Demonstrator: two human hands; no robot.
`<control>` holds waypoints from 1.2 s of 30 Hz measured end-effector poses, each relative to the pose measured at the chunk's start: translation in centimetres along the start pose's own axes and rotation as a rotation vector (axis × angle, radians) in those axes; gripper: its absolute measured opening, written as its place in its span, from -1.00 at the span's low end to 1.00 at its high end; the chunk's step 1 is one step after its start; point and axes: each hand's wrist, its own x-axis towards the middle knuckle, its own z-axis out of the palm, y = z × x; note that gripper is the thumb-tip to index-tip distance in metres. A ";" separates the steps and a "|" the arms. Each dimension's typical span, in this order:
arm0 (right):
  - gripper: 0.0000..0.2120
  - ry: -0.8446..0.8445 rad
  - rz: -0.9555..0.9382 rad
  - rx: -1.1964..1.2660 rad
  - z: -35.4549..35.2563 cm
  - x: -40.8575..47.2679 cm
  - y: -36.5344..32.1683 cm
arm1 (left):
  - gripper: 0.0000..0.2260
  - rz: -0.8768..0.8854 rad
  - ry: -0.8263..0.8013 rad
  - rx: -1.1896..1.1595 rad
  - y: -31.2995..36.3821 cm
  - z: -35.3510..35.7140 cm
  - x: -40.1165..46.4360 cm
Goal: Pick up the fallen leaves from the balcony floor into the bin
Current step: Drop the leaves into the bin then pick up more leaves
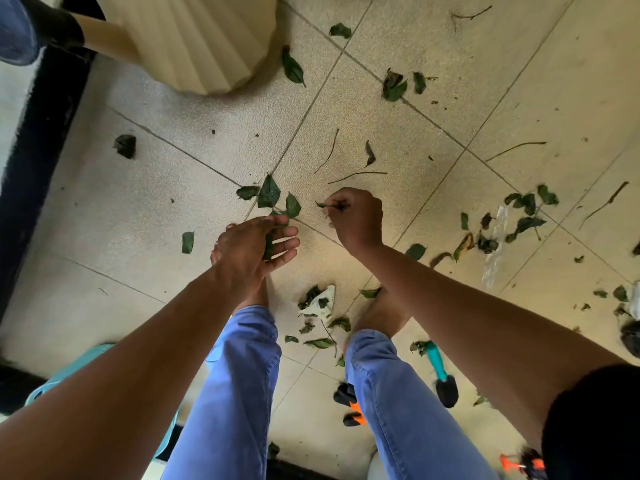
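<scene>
Green, torn leaves [394,87] lie scattered over our beige tiled balcony floor [180,174], thickest to the right and between our feet. We stand over them in blue trousers [239,382], both bare arms reaching down.

Our left hand [258,242] is cupped palm-up, fingers loosely curled around a small bunch of gathered green leaves [268,245]; a few pointed leaves [268,192] show just beyond its fingertips, and we cannot tell whether those are held or lying on the tile.

Our right hand [356,216] is closed into a loose fist, thumb and forefinger pinching a small green leaf by its stem [329,204], held just above the floor beside the left hand.

Thin brown twigs [356,174] lie on the tiles just past our right hand. A pale cream ribbed plant pot [204,39] stands at the top of the view, near a single leaf. Part of a light teal plastic container [79,362] shows at the lower left under our left arm, partly hidden; we take it for the bin but cannot be sure.

A teal-handled garden trowel with a black blade [441,372] lies by our right leg, with a black-and-orange tool [351,407] near it. A crumpled white scrap [322,303] sits among the leaves between our feet, and a clear plastic wrapper [495,251] lies to the right.
</scene>
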 end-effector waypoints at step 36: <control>-0.19 -0.165 -0.534 -0.964 9.3 -1.8 -5.3 | -0.62 -0.094 -0.111 -0.516 0.7 -8.8 -0.9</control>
